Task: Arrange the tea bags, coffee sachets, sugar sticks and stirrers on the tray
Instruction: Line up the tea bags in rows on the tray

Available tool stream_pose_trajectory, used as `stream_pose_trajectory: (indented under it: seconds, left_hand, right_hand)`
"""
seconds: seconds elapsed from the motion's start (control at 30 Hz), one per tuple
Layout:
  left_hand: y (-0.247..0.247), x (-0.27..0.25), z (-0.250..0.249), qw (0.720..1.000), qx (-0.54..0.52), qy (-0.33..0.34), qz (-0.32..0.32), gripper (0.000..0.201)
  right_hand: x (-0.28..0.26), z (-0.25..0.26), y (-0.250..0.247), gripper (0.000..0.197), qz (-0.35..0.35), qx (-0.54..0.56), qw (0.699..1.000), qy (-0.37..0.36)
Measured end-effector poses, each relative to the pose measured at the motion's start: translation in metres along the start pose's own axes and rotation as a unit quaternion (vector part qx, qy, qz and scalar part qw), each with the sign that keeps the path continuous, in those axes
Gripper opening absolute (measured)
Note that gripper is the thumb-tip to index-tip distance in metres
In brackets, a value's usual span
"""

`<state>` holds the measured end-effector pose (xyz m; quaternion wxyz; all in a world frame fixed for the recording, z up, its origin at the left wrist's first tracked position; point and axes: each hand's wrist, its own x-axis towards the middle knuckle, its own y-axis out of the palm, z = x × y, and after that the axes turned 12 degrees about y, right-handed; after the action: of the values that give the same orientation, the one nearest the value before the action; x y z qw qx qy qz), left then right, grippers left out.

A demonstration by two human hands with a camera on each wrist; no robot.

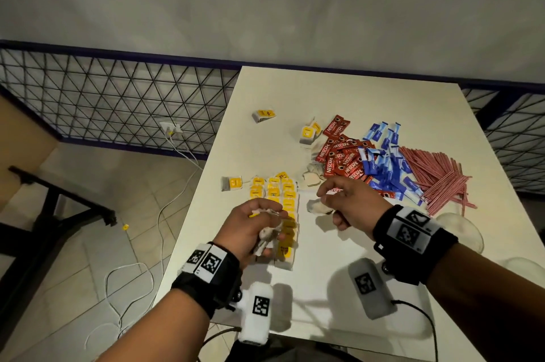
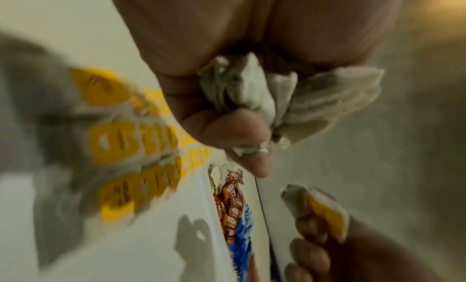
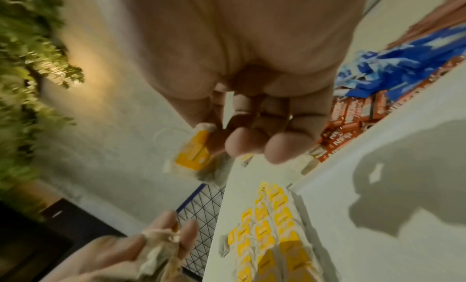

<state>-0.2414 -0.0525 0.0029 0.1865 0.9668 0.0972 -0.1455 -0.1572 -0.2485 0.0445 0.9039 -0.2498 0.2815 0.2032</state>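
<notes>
Both hands (image 1: 253, 226) (image 1: 351, 202) hold tea bags (image 2: 290, 95).

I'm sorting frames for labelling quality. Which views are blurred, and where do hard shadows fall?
Head view: sharp, wide-angle bending at the edges; arm shadows on the white table. Left wrist view: the rows of yellow-tagged tea bags smear with motion blur. Right wrist view: softer blur; a hard hand shadow on the table; green foliage streaked.
</notes>
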Motion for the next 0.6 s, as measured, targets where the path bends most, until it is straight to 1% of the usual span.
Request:
stream_pose_trajectory:
  seconds: [0.03,0.07,0.13,0.2,0.27,0.37,0.4,0.43,0.47,0.5,0.53,0.57,0.6]
  left_hand:
    - [-0.001,0.000,-0.002,0.996,0.075,0.036,0.008,0.020]
    - [0.000,0.000,-0.003,0.984,0.157,0.082,0.021,0.021]
    - [0.004,-0.002,-0.006,0.943,0.285,0.164,0.060,0.024]
    - [0.010,-0.005,-0.007,0.901,0.356,0.224,0.109,0.025]
    - [0.015,-0.006,-0.006,0.865,0.403,0.258,0.149,0.026]
    - [0.017,-0.003,0.000,0.828,0.435,0.313,0.166,0.034]
    - [0.016,-0.001,0.002,0.824,0.433,0.327,0.163,0.038]
    - [0.015,0.000,0.003,0.830,0.424,0.330,0.150,0.039]
    - [0.014,0.001,0.003,0.846,0.411,0.314,0.126,0.038]
    - [0.014,0.002,0.000,0.869,0.391,0.285,0.103,0.036]
    - [0.013,0.002,-0.004,0.893,0.361,0.251,0.093,0.033]
    - [0.013,0.002,-0.008,0.913,0.329,0.223,0.092,0.031]
    - [0.013,0.002,-0.012,0.925,0.308,0.202,0.097,0.030]
  right_hand:
    - [0.002,0.000,0.000,0.007,-0.009,0.011,1.000,0.021]
    - [0.005,-0.001,0.001,0.007,-0.015,0.016,0.999,0.037]
    - [0.008,0.000,0.003,0.008,-0.008,0.036,0.997,0.060]
    - [0.009,0.002,0.007,0.011,0.014,0.067,0.995,0.075]
    - [0.008,0.005,0.010,0.013,0.034,0.084,0.992,0.083]
    - [0.006,0.010,0.014,0.013,0.062,0.100,0.989,0.089]
    - [0.005,0.012,0.015,0.012,0.070,0.104,0.988,0.090]
    - [0.004,0.015,0.015,0.011,0.072,0.111,0.987,0.090]
    - [0.003,0.017,0.014,0.011,0.070,0.117,0.987,0.086]
    - [0.001,0.019,0.011,0.011,0.065,0.117,0.988,0.071]
    - [0.000,0.020,0.008,0.010,0.055,0.097,0.993,0.036]
    - [0.000,0.022,0.004,0.008,0.039,0.041,0.998,-0.020]
    - [-0.002,0.023,0.002,0.002,0.020,-0.030,0.996,-0.080]
